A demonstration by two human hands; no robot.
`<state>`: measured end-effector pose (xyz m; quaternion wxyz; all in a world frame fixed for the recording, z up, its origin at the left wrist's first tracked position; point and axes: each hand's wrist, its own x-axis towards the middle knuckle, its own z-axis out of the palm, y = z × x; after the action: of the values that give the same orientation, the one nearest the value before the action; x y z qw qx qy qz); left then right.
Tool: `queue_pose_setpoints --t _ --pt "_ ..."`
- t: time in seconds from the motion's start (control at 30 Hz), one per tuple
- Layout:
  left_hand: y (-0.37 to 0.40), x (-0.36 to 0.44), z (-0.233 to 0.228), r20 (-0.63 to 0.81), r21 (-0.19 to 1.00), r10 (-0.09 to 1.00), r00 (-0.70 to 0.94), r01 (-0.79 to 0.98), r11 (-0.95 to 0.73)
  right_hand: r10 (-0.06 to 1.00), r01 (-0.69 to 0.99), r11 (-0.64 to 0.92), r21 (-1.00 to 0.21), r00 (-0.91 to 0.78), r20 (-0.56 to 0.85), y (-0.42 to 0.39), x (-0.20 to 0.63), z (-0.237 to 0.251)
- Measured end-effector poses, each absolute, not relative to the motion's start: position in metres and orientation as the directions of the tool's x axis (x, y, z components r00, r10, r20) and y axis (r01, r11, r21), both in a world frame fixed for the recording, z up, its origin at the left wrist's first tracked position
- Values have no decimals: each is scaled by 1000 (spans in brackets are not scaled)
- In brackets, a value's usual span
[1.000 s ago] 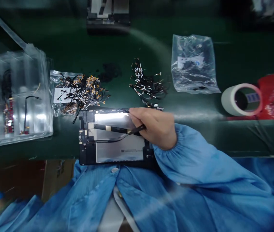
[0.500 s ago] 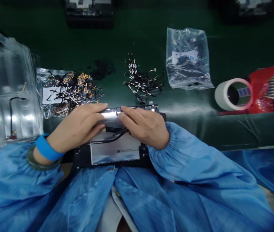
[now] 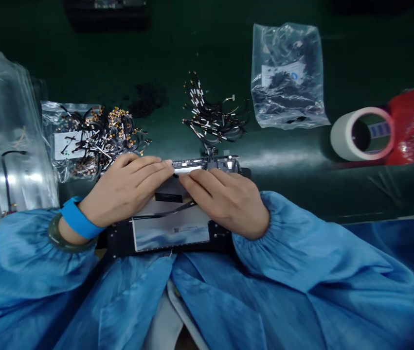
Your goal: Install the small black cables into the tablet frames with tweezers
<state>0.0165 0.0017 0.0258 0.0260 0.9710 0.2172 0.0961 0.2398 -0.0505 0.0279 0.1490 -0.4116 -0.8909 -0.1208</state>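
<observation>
On my lap edge of the bench lies a flat, black-framed electronic device (image 3: pixel 119 238) with a pale panel (image 3: pixel 172 234) and a row of circuitry along its far edge. A dark flat cable (image 3: pixel 163 214) crosses it. My left hand (image 3: pixel 130 187) reaches over the device from the left, its fingers closed together with the tips at the circuitry. My right hand (image 3: pixel 225 197) bends its fingers down beside them, tips pressed together. A small dark piece shows between the two sets of fingertips; its kind is unclear. Both thumbs are mostly hidden.
Beyond my hands lie a pile of gold-tipped cables (image 3: pixel 119 129) on a bag and a second cable bunch (image 3: pixel 214 116). Small black bits (image 3: pixel 150 97) sit behind. A clear bag (image 3: pixel 289 78), a white tape roll (image 3: pixel 345 136) and red wrap (image 3: pixel 411 141) are right; clear trays (image 3: pixel 20 160) left.
My left fingers have straightened and moved right along the device's far edge. My right fingertips have drawn down and bunched together. The dark cable on the panel has shifted slightly, and the view has moved.
</observation>
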Motion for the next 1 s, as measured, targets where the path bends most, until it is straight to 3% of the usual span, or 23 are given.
queue_pose_setpoints --t 0.17,0.37,0.77,1.0 --pt "4 18 25 167 58 387 907 383 -922 705 760 646 78 -632 321 -55 249 31" --pt "4 17 26 150 4 361 920 365 -931 669 757 642 124 -631 393 -52 252 23" --pt "3 18 26 146 14 373 916 375 -927 644 757 635 156 -630 434 -50 251 17" --pt "-1 22 27 162 61 422 892 418 -907 710 758 634 151 -649 273 -54 253 25"
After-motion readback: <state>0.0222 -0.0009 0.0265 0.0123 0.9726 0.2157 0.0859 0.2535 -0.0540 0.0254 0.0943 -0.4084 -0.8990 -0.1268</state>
